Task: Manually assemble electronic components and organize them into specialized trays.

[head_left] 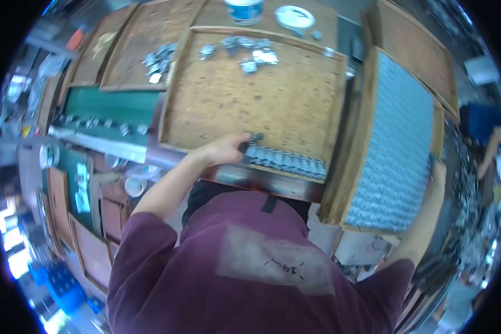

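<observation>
I have the left hand (228, 150) at the near side of the tray (250, 100), at the left end of the row of parts (286, 161). Its fingers reach in over the near edge beside that end; a dark patch at their tips is blurred, so I cannot tell whether they are clamped on a part or just resting by it. The row, silvery and tightly set, runs along the near edge to the right corner.

The right hand (438, 171) is well apart from the left, out at the right side of the long tray (438, 131), beside the pale pieces (398, 139) that fill it. Blur hides its fingertips from me, so I cannot say whether they are together or apart.

At the tray's far side I see loose parts (249, 47) in a scatter, with a tub (244, 12) and a white round dish (294, 18) beyond. To the left, more small parts lie spaced along a green belt (111, 103).
</observation>
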### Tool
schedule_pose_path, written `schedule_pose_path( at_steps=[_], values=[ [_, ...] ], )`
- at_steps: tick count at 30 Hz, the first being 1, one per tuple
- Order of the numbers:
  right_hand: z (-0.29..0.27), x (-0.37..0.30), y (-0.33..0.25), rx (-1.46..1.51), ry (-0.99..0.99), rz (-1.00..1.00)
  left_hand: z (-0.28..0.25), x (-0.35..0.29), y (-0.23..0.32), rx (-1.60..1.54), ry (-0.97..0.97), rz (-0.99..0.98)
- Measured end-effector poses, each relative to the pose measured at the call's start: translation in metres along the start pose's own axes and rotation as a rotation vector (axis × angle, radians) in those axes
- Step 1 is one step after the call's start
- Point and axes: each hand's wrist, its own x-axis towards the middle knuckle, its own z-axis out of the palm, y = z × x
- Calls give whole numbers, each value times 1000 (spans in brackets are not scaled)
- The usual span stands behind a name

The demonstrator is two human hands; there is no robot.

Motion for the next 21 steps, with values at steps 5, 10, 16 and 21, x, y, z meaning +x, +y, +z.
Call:
schedule_pose_path(
  at_steps=[5,10,16,21],
  values=[
    [-28,1,11,539,168,-174,-38,-42,-14,425,649,154],
    [-13,-67,-20,552,-36,-255,-120,-112,-66,670,1219,-550],
    [93,-243,-81,614,-285,-335,-148,-123,-151,478,1192,-633],
    [154,-343,-92,492,-422,-347,-119,-114,-125,-353,1253,111]
  ],
)
